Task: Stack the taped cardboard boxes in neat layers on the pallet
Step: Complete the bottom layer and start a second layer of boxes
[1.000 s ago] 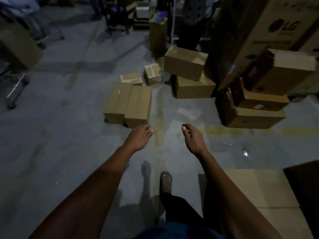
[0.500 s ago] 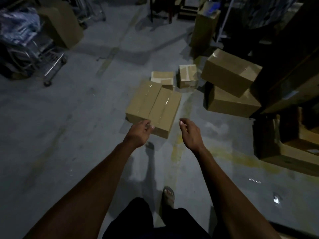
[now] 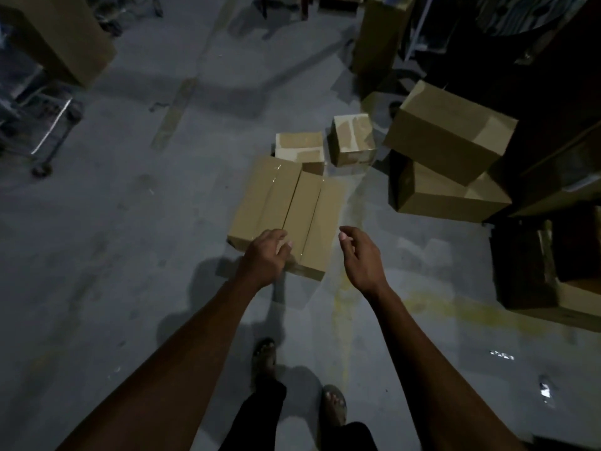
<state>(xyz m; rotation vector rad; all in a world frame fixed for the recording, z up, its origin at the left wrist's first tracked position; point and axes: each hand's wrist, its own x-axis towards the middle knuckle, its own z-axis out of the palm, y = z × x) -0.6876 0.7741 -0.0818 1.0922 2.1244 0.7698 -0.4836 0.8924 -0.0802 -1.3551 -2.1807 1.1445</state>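
Two long taped cardboard boxes lie side by side on the grey floor, the left box [image 3: 263, 200] and the right box [image 3: 317, 219]. My left hand [image 3: 265, 257] hovers over their near ends, fingers loosely curled and empty; whether it touches the cardboard I cannot tell. My right hand [image 3: 359, 253] hangs just right of the right box, open and empty. Two small taped boxes [image 3: 299, 146] [image 3: 353, 141] sit behind the long pair. No pallet is in view.
Two larger boxes [image 3: 448, 133] [image 3: 445, 198] are stacked askew at the right, with more dark boxes [image 3: 536, 275] beyond them. A metal trolley [image 3: 48, 122] and a big box [image 3: 58, 37] stand at the left. A tall box [image 3: 377, 34] is at the back. My sandalled feet [image 3: 265, 354] are below.
I have walked toward the long boxes, which now sit closer and larger. Both hands have reached forward to their near ends. The pallet sheet seen at the lower right a second ago has left the view.
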